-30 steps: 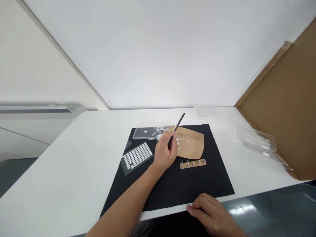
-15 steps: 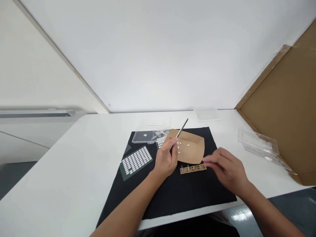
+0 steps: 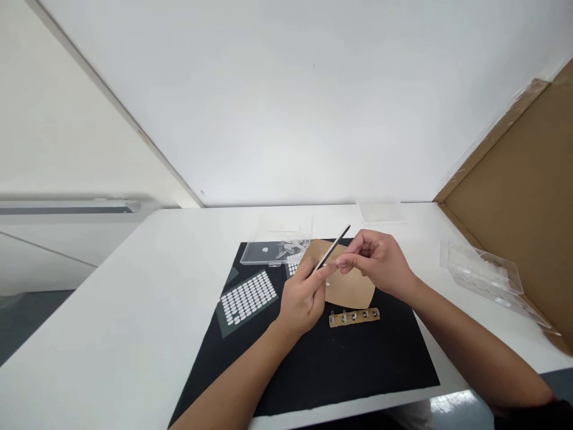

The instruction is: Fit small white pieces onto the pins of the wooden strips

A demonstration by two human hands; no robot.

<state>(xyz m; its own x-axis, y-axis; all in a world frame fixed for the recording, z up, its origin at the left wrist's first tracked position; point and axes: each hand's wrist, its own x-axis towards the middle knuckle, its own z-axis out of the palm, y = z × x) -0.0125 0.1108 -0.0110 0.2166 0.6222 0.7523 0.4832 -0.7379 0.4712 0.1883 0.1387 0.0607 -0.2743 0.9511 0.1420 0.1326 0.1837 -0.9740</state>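
My left hand [image 3: 304, 295] is closed around dark tweezers [image 3: 333, 248], which slant up and to the right over a brown paper tray [image 3: 353, 289]. My right hand [image 3: 376, 263] hovers just right of the tweezers with fingers curled, its fingertips pinched near the tweezers' shaft; what it holds, if anything, is too small to see. Below both hands a small tan strip with several metal studs [image 3: 354, 316] lies on the black mat [image 3: 313, 358]. A dark sheet of white oval stickers [image 3: 248, 294] lies to the left of my left hand.
A clear plastic tray with small parts [image 3: 273, 249] sits at the mat's far edge. A clear lid [image 3: 380, 210] lies further back. A clear plastic clamshell [image 3: 486, 272] rests at the right against a large cardboard panel [image 3: 514, 197]. The white table [image 3: 111, 310] holds everything.
My right hand rose from the table's near edge, passed the studded strip, and now meets the tweezers above the brown tray. The left hand lifted the tweezers slightly.
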